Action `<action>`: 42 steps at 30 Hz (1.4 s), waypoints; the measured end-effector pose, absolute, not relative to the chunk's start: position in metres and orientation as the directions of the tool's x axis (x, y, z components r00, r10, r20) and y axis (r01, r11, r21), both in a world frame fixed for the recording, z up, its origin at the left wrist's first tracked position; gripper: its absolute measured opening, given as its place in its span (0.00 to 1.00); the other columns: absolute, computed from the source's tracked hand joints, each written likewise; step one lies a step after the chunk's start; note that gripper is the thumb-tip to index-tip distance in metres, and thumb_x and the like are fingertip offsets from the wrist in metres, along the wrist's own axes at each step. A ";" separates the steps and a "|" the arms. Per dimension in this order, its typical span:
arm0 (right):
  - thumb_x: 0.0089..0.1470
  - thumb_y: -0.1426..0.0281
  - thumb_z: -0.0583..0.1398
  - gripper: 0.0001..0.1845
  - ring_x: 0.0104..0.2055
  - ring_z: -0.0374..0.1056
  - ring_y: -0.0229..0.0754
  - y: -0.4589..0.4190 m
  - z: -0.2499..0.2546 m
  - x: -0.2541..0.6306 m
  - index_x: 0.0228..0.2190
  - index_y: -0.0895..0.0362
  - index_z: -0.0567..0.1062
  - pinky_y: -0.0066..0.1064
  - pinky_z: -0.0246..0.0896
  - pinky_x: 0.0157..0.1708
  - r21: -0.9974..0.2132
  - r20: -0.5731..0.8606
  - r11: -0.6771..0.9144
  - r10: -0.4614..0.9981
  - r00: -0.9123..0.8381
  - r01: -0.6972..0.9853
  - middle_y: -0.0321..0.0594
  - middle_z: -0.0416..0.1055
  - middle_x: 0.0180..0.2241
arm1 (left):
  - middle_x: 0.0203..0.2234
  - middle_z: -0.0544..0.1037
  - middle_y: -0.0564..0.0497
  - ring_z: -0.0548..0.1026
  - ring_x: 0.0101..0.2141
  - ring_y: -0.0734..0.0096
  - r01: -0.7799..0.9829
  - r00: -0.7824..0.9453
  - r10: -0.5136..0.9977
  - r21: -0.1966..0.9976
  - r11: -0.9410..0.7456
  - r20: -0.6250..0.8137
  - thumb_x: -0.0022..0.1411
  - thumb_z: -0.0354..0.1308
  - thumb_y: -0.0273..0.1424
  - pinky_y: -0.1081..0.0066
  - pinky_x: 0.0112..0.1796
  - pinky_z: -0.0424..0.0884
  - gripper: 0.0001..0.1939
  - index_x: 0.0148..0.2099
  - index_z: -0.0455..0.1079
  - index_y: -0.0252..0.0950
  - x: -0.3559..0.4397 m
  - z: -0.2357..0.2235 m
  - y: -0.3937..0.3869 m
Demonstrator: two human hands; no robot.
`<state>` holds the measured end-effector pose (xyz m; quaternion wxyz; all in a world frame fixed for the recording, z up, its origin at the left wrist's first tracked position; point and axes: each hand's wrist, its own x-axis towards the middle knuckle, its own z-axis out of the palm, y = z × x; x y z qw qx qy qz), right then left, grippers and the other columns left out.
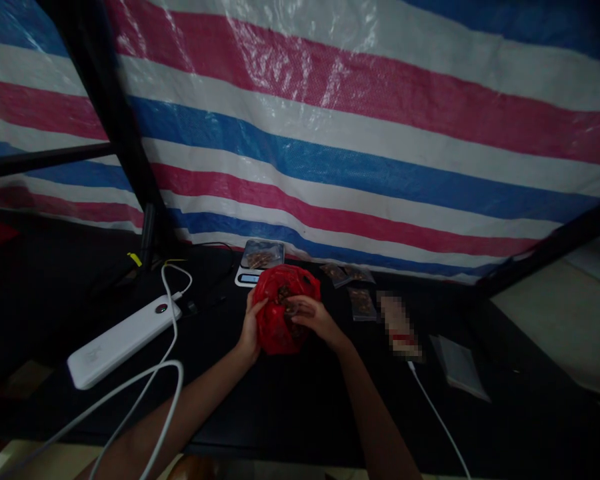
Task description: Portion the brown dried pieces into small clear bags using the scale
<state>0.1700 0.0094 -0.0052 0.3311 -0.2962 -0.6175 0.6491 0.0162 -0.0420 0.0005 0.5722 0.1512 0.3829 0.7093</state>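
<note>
Red plastic at the centre: a crumpled bag [275, 333] over the black tabletop [290, 407], mouth facing up, brown pieces [283, 292] showing inside. Left hand [251, 327] clamped on its wall near 9 o'clock, thumb over the rim, probably to keep such limp film from folding in. Right hand [317, 319] near 3 o'clock, fingers curled into the mouth; impossible to tell, in such dim light, whether pinching anything. Hands apart from each other, with the bag's mouth between.

Just beyond, at 11 o'clock, a white scale [239, 272], display on the near side, likely for easy reading; on its plate, a clear packet [261, 259] of similar pieces. Between 2 and 3 o'clock, three filled packets [363, 307] lying flat, seemingly grouped aside yet within reach. Farther out past 3, a pixelated object [399, 325] on a white cord [433, 405]; toward 4, thin clear sleeves [460, 367], stacked flat. Between 8 and 9 o'clock, well apart from the bag, a white power bank [115, 350], perhaps placed there to spare it knocks. At 12 o'clock, striped sheeting [330, 173] as backdrop.
</note>
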 end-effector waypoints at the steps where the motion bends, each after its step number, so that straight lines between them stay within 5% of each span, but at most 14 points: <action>1: 0.38 0.69 0.65 0.23 0.44 0.66 0.43 0.010 -0.002 0.170 0.40 0.53 0.70 0.38 0.57 0.47 -0.996 0.048 -0.002 0.816 -0.577 -0.086 0.40 0.69 0.44 | 0.39 0.73 0.54 0.72 0.40 0.68 -0.708 -0.259 0.938 0.706 -0.021 -0.232 0.48 0.55 0.26 0.67 0.44 0.66 0.22 0.48 0.61 0.42 0.017 0.000 -0.043; 8: 0.40 0.64 0.63 0.23 0.50 0.62 0.46 0.010 0.017 0.180 0.42 0.52 0.69 0.41 0.54 0.51 -0.984 0.149 0.094 0.903 -0.402 -0.154 0.40 0.68 0.46 | 0.41 0.73 0.48 0.71 0.42 0.61 -0.649 0.149 0.972 0.723 0.236 -0.183 0.50 0.56 0.29 0.60 0.46 0.63 0.21 0.49 0.62 0.38 0.027 -0.006 -0.046; 12: 0.42 0.63 0.62 0.24 0.51 0.61 0.46 0.010 0.018 0.184 0.43 0.52 0.68 0.41 0.53 0.51 -0.979 0.185 0.141 0.923 -0.337 -0.150 0.41 0.66 0.48 | 0.46 0.68 0.47 0.67 0.47 0.62 -0.407 -0.153 0.985 0.913 0.014 -0.083 0.50 0.58 0.33 0.61 0.48 0.60 0.23 0.49 0.59 0.39 0.027 -0.009 -0.049; 16: 0.43 0.64 0.61 0.22 0.51 0.60 0.46 0.011 0.014 0.184 0.42 0.51 0.68 0.41 0.53 0.52 -0.965 0.226 0.172 0.929 -0.292 -0.200 0.40 0.67 0.47 | 0.52 0.59 0.46 0.58 0.53 0.62 0.048 -0.478 0.821 0.942 -0.331 0.313 0.50 0.58 0.34 0.63 0.52 0.55 0.26 0.52 0.56 0.41 0.006 0.008 -0.033; 19: 0.42 0.64 0.62 0.22 0.50 0.61 0.46 0.013 0.009 0.184 0.42 0.51 0.68 0.42 0.53 0.52 -0.956 0.225 0.155 0.931 -0.287 -0.248 0.40 0.67 0.46 | 0.49 0.61 0.46 0.58 0.53 0.62 0.275 -0.315 0.808 0.863 -0.424 0.497 0.47 0.60 0.35 0.64 0.53 0.50 0.23 0.47 0.63 0.39 -0.022 0.027 0.008; 23: 0.41 0.62 0.63 0.25 0.50 0.62 0.47 0.016 0.005 0.185 0.43 0.52 0.67 0.44 0.52 0.52 -0.959 0.197 0.121 0.934 -0.297 -0.256 0.42 0.67 0.47 | 0.47 0.66 0.42 0.59 0.51 0.52 0.406 -0.081 0.929 0.864 -0.299 0.360 0.29 0.68 0.37 0.62 0.52 0.50 0.32 0.41 0.68 0.35 -0.054 0.041 0.075; 28: 0.40 0.61 0.63 0.24 0.51 0.61 0.49 0.019 0.000 0.188 0.42 0.51 0.68 0.46 0.52 0.52 -0.963 0.187 0.124 0.947 -0.262 -0.239 0.41 0.67 0.47 | 0.30 0.76 0.46 0.70 0.40 0.52 0.437 0.027 0.975 0.875 -0.209 0.220 0.27 0.69 0.35 0.64 0.45 0.59 0.19 0.26 0.72 0.37 -0.062 0.043 0.110; 31: 0.40 0.60 0.63 0.24 0.49 0.63 0.50 0.024 -0.007 0.188 0.42 0.50 0.68 0.47 0.55 0.50 -0.950 0.227 0.160 0.943 -0.242 -0.267 0.42 0.68 0.46 | 0.30 0.77 0.49 0.72 0.35 0.59 0.393 0.067 0.963 0.880 -0.268 0.263 0.38 0.64 0.39 0.67 0.40 0.62 0.17 0.34 0.73 0.39 -0.054 0.048 0.099; 35: 0.40 0.59 0.62 0.22 0.47 0.65 0.49 0.032 -0.011 0.189 0.41 0.48 0.68 0.45 0.59 0.47 -0.931 0.319 0.268 0.927 -0.199 -0.248 0.40 0.70 0.43 | 0.30 0.76 0.50 0.71 0.29 0.67 0.050 0.198 0.961 0.977 -0.209 0.195 0.49 0.57 0.41 0.70 0.33 0.65 0.20 0.44 0.69 0.39 -0.036 0.043 0.061; 38: 0.40 0.60 0.62 0.22 0.46 0.65 0.49 0.031 -0.004 0.192 0.40 0.49 0.68 0.44 0.59 0.47 -0.930 0.327 0.289 0.933 -0.150 -0.230 0.40 0.70 0.42 | 0.38 0.74 0.47 0.71 0.37 0.64 -0.088 0.277 0.940 0.979 -0.182 0.200 0.51 0.55 0.41 0.69 0.38 0.65 0.21 0.47 0.67 0.39 -0.020 0.032 0.029; 42: 0.43 0.62 0.60 0.23 0.49 0.63 0.47 0.020 0.011 0.189 0.43 0.51 0.66 0.42 0.55 0.51 -0.955 0.265 0.226 0.940 -0.214 -0.190 0.42 0.67 0.45 | 0.41 0.73 0.45 0.69 0.42 0.61 -0.057 0.354 0.905 0.971 -0.230 0.236 0.52 0.56 0.39 0.65 0.45 0.61 0.21 0.47 0.67 0.36 0.000 0.018 0.004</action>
